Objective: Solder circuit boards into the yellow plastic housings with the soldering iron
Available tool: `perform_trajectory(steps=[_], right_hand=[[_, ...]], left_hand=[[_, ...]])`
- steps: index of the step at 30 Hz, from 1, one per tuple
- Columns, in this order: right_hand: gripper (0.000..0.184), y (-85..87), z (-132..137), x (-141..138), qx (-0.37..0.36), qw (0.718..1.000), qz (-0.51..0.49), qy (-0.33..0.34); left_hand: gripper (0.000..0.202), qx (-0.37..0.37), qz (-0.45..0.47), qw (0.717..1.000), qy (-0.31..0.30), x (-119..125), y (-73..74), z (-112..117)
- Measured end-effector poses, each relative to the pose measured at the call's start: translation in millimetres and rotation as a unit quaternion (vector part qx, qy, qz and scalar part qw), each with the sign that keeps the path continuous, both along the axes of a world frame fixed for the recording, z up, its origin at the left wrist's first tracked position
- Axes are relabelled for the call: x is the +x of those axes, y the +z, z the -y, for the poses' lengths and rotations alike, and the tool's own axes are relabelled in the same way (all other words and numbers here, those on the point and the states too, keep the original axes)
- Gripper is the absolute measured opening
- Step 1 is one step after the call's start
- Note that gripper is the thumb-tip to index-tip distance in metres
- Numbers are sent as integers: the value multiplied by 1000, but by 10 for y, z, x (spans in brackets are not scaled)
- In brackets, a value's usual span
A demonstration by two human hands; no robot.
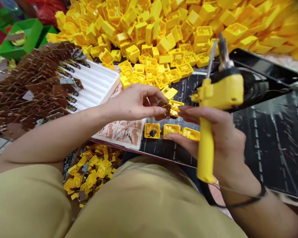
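Observation:
My left hand (136,102) pinches a small brown circuit board (162,115) between thumb and fingers. Right beside the board is an open yellow case (176,108), with fingertips of my right hand (218,132) at its other side. Wrapped in that right hand is a yellow pistol-shaped tool (205,152), apparently a soldering gun, its metal tip pointing away from me. Below the hands, three open yellow cases stand in a row: the left case (152,131) has a black part and wires inside, then a middle case (172,129) and a right case (190,133).
A large heap of yellow cases (144,36) covers the back. Many brown boards (34,86) lie at left on a white ridged foam tray (101,79). Green boxes (22,38) stand at back left. A bin of yellow pieces (94,168) sits below the black mat's edge (164,150). A black bracket (265,66) lies at right.

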State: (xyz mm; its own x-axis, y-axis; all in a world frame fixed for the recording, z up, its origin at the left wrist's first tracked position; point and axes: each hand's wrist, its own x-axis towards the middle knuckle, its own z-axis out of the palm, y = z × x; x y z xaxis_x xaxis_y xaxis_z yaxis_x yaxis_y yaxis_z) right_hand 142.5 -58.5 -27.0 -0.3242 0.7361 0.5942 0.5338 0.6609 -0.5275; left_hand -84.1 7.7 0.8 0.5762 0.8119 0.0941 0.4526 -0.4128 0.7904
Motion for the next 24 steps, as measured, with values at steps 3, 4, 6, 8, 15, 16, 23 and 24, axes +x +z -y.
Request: perform_trajectory(steps=[3,4,6,8,15,16,23,24], right_hand=[[45,52,-124,-104,1,1000,12,5],[43,46,-152,-117,-1,1000,9,8],[43,28,-177,-119,-18,1000,-13,22],[46,32,-173,-101,-35,998,-36,27],[52,203,-283,18,50,995,-86,-11],[51,213,-323,28,49,995,-89,-13],[51,146,-574,-24,-35,994,-104,-11],[52,129,-610,-49,-34,994,-105,-7]], left_hand=[[28,-15,31,999,-30,158,-29,82],[27,-28,41,998,-39,182,-27,102],[24,-60,66,995,-43,186,-17,123],[22,-82,82,993,-4,126,-7,118],[26,-105,40,969,221,-501,-65,26],[24,-113,33,963,242,-600,-92,25],[20,-204,106,930,288,-960,-196,127],[20,-225,124,925,282,-961,-181,141]])
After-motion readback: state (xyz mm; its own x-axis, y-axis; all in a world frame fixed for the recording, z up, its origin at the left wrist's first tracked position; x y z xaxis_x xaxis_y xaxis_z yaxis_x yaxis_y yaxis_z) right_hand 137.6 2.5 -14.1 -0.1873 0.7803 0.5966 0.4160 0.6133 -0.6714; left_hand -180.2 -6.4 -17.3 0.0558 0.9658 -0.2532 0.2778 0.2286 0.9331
